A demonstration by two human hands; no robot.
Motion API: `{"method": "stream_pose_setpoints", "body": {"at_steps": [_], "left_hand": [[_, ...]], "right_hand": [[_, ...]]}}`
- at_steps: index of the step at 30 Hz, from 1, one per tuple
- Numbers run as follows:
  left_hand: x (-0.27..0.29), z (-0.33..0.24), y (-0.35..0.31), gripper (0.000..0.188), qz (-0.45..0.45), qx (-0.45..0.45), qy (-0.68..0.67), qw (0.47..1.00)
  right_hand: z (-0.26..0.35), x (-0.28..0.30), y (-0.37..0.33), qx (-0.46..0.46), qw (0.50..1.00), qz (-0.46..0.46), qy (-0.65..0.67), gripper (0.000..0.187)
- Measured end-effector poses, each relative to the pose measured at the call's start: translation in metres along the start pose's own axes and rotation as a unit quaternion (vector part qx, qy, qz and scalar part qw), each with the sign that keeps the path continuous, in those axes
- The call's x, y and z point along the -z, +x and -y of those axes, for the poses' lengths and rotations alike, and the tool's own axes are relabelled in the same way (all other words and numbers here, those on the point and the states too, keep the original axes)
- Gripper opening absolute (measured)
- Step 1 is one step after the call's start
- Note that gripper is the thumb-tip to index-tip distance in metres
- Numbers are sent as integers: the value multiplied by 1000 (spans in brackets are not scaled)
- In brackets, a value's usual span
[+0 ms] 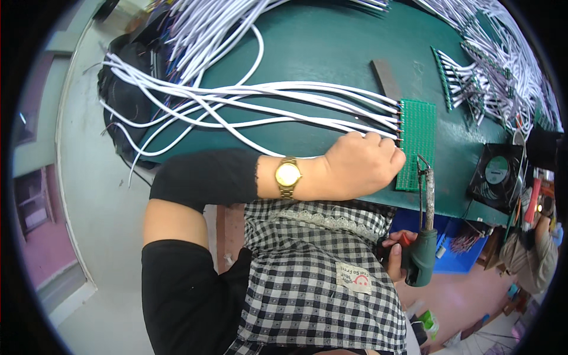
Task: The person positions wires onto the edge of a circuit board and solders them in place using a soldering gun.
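At the left, the loose ends of the white cables (278, 86) splay over a black bag (133, 54); from there they run across the green surface (331, 44) to the left edge of the board. They look light, smooth and springy, flexible along their length but fragile at the thin stripped ends, so the sheath just behind the joint is the best place to take hold. The left hand (364, 165) is curled, knuckles up, beside that edge, with one cable passing under its wrist; its fingertips are hidden, so whether the grip pinches a cable cannot be told. Next, the right hand (394, 260) is low in front of the surface, its grip closed round the handle of an iron (430, 201). The board (420, 124) lies flat near the front of the surface; it seems thin, light and stiff, best taken by its edges. The iron stands nearly upright, its bent tip over the board's lower right part. Farther right are other cabled boards (473, 83) and a black fan (497, 170).
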State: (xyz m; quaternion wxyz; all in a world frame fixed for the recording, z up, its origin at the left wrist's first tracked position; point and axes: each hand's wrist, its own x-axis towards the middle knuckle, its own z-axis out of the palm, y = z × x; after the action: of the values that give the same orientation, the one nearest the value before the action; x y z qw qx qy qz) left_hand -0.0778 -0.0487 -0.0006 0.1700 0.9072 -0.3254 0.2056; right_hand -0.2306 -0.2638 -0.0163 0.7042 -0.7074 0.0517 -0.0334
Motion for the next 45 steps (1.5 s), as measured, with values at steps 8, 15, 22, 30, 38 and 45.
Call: {"method": "stream_pose_setpoints", "body": {"at_steps": [8,15,22,30,38,45], "left_hand": [[5,-5,-5,11,2,-13,42,999],[70,76,55,24,-187,-49,40,980],[25,210,158,18,-96,113,229,962],[34,217,162,25,20,167,155,974],[18,216,177,21,-73,144,265,951],[7,230,199,15,-45,126,245,960]], "right_hand": [[4,-3,0,-6,999,-40,-1,35],[6,-1,5,-18,999,-28,-19,36],[6,-4,7,-25,999,-23,-18,30],[12,-5,8,-20,998,-40,-49,19],[-9,-1,17,96,990,-9,-100,14],[-9,-6,18,104,994,-21,-34,16]]}}
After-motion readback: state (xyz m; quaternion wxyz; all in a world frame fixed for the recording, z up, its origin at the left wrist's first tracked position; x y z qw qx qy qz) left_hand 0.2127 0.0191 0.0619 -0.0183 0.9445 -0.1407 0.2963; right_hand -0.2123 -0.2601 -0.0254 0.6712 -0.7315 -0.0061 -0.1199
